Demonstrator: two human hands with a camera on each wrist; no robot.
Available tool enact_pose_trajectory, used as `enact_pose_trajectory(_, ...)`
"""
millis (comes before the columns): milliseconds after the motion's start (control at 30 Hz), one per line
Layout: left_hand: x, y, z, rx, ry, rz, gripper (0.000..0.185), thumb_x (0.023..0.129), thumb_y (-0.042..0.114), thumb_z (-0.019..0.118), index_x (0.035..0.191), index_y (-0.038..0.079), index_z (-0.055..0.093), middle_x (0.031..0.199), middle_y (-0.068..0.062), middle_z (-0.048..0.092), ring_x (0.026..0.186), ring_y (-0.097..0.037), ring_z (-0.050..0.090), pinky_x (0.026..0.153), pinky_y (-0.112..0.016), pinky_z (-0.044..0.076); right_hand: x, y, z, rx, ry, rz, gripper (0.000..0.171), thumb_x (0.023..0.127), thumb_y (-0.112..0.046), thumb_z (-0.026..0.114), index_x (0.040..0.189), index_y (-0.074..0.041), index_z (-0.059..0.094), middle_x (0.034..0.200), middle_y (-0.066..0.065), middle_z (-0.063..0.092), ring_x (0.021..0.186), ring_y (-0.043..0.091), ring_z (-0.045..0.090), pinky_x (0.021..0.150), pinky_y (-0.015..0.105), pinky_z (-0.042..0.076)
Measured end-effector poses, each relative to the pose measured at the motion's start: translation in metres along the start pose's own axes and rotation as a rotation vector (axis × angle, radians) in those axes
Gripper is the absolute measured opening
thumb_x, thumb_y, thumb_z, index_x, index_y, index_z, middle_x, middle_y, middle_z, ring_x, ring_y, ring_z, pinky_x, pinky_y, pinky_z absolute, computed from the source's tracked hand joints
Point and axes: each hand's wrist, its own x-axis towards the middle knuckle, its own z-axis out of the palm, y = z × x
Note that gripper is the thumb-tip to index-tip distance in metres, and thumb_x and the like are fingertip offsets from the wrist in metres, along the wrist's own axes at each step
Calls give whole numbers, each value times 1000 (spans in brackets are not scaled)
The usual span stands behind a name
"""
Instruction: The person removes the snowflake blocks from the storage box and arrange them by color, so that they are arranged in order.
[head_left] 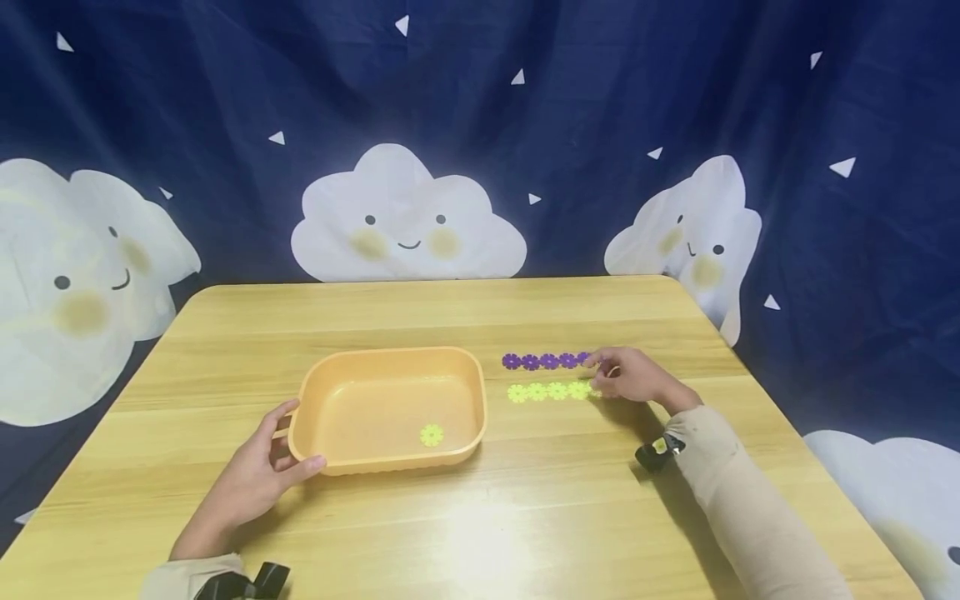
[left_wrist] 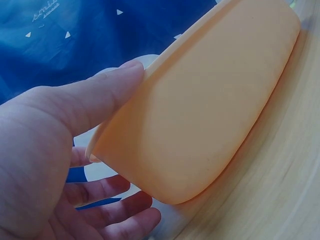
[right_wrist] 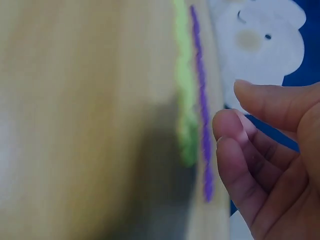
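A row of yellow-green flower-shaped pieces (head_left: 548,392) lies flat on the table (head_left: 480,517), right of centre, with a row of purple flower-shaped pieces (head_left: 546,361) parallel to it just on the far side. The right hand (head_left: 633,377) rests at the right end of both rows, its fingertips (head_left: 597,363) at the last purple piece and just beside the last yellow-green one; the fingers are loosely curled, and whether they pinch a piece cannot be told. In the right wrist view the two rows show only as blurred stripes beside the fingers (right_wrist: 235,135).

Left of the rows stands an orange plastic basin (head_left: 322,400), shallow and rectangular with rounded corners. One yellow-green flower piece (head_left: 431,435) lies inside it near the near wall. The left hand (head_left: 251,479) holds the basin at its near left corner, thumb (left_wrist: 107,92) laid along the wall and the other fingers below the rim.

Behind the table hangs a dark blue cloth backdrop (head_left: 600,125) printed with smiling white clouds.
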Motion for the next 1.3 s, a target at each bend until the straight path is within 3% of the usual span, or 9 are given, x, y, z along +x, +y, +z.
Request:
enact_pose_trajectory(300,1,-1,0,-11,-3,6,94,86,16,75,153,1,10,140,-27,32,112,-44,58,77,-22,55,29,-42,-2,8,-41,-126,31,86,3,69,115,9,61,83,7,65,79,22,66,75,32,57)
enact_pose_trajectory(500,2,0,1,-4,-4,4,94,87,16,75,153,1,10,141,-27,32,112,-44,58,76,-22,55,48,-71,3,-38,-80,-185,33,84,2,72,115,3,63,85,3,66,82,18,66,83,34,56)
enact_pose_trajectory(767,0,1,1,16,-3,-11,95,87,18,75,153,2,9,141,-27,32,112,-44,57,77,-23,54,68,-104,15,-13,-154,-216,36,82,3,74,116,4,61,86,6,66,78,21,69,78,31,57)
enact_pose_trajectory(967,-7,-5,2,27,-3,-33,95,87,22,75,153,3,10,140,-27,33,111,-44,58,76,-25,55,81,-117,32,3,-231,-265,37,82,4,73,117,4,61,85,6,66,76,16,69,76,26,56)
enact_pose_trajectory(1133,-2,-4,2,20,11,-7,94,87,21,76,153,4,11,139,-25,35,110,-44,58,76,-24,55,94,-132,35,22,-278,-246,40,82,4,73,120,3,61,91,13,65,78,23,70,74,27,57)
enact_pose_trajectory(1300,1,-3,1,12,6,7,95,86,20,76,153,3,11,138,-27,34,112,-47,56,77,-24,56,106,-144,40,83,-354,-188,41,86,4,68,125,0,59,94,8,65,82,23,68,76,27,55)
